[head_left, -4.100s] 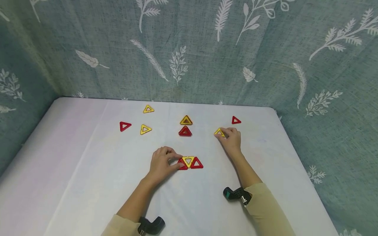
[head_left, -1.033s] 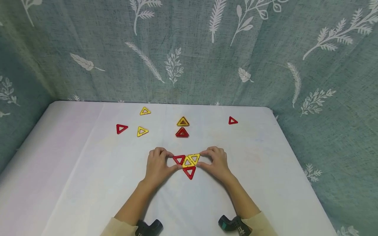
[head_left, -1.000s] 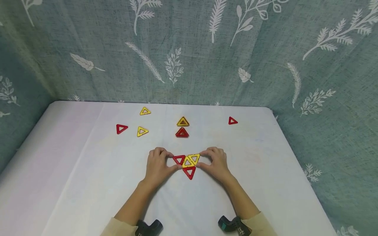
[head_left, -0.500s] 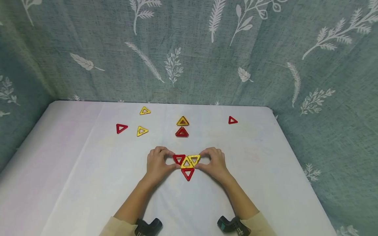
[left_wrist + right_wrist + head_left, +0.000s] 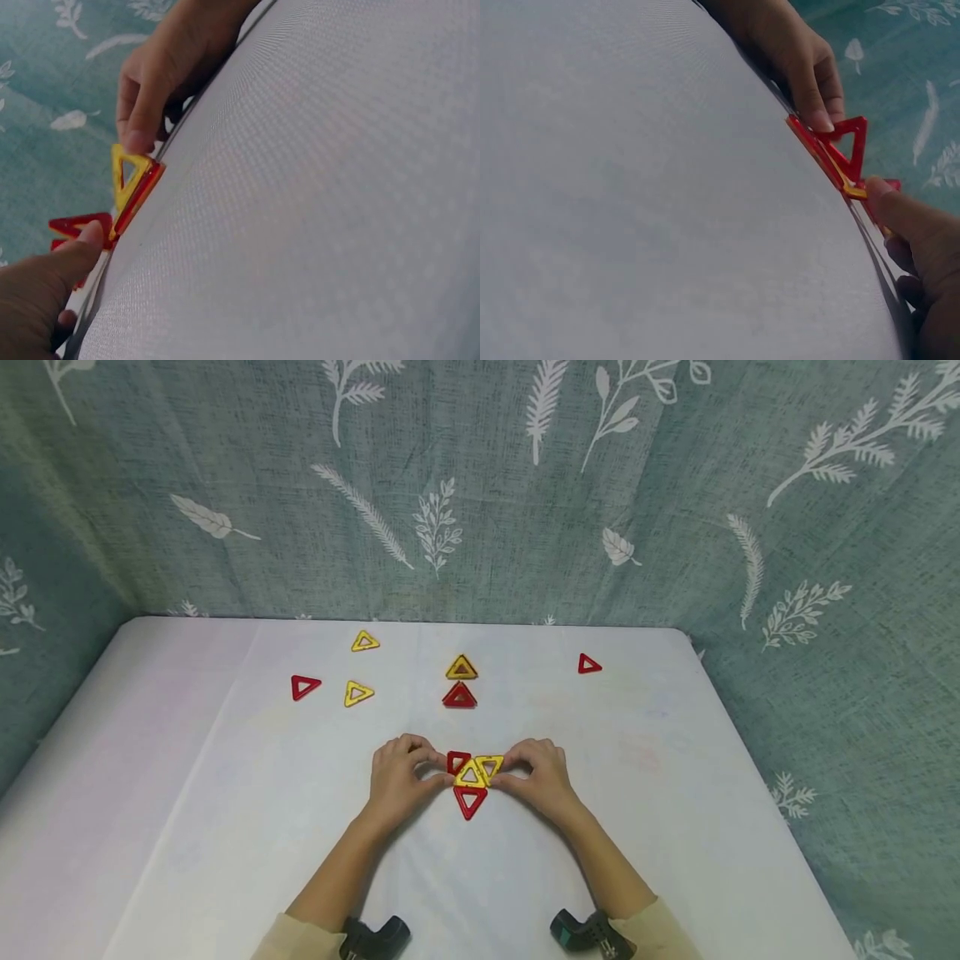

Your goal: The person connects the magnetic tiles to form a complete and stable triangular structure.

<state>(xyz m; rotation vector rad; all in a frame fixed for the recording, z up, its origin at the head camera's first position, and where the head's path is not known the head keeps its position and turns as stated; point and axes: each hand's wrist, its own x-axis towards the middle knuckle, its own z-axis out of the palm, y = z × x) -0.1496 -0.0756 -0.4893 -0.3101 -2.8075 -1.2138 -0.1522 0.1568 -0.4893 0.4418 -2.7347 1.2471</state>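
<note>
My left hand (image 5: 397, 781) pinches a red triangular magnetic tile (image 5: 460, 754) between thumb and fingers. That tile looks narrowed in the head view, and it rises off the table in the right wrist view. With thumb and fingertips my right hand (image 5: 540, 777) pinches a yellow triangular tile (image 5: 491, 758), which stands tilted up in the left wrist view. Between them lies a second yellow tile (image 5: 470, 784), edge to edge with both. Another red tile (image 5: 469, 791) joins its near edge and points towards me. My fingers hide the outer corners of the pinched tiles.
Further back stand a yellow triangle pile (image 5: 461, 676) and a red triangle pile (image 5: 459, 703). Loose to the left are a red tile (image 5: 295, 687) and two yellow tiles, the nearer (image 5: 348, 695) beside it. One red tile (image 5: 582, 664) lies back right. Patterned fabric (image 5: 510, 552) hangs behind the table.
My right hand has brought the yellow tile from the right to the group, which has been turned round. Since half a second ago the left red tile has tipped up and looks narrower.
</note>
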